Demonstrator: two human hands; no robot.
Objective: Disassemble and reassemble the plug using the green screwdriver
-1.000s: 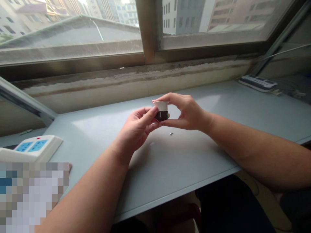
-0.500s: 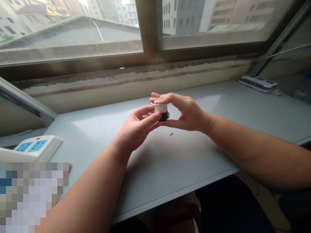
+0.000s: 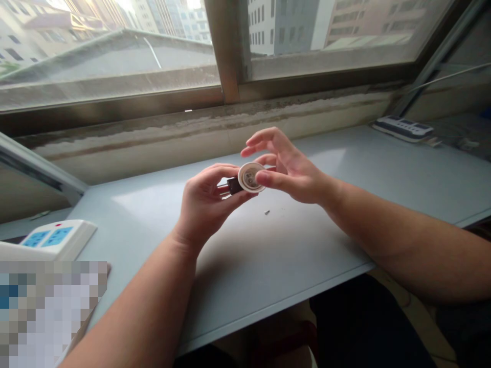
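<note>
A small lamp-holder part [image 3: 247,179] with a white round cup and a dark base is held above the grey table [image 3: 268,255]. It is tipped so the cup's open face points toward me. My left hand [image 3: 205,199] is closed on its dark base. My right hand [image 3: 286,166] touches the white rim with its thumb, while the other fingers are lifted and spread. A tiny screw [image 3: 266,211] lies on the table just below the hands.
A white power strip with blue sockets [image 3: 49,239] sits at the left. Another power strip [image 3: 402,128] lies at the far right by the window sill [image 3: 215,128]. A blurred patch covers the lower left corner. The table's front edge runs below my forearms.
The part has been tipped from upright so its open cup faces me. My right hand's fingers have lifted off the top and spread. The view shifted slightly.
</note>
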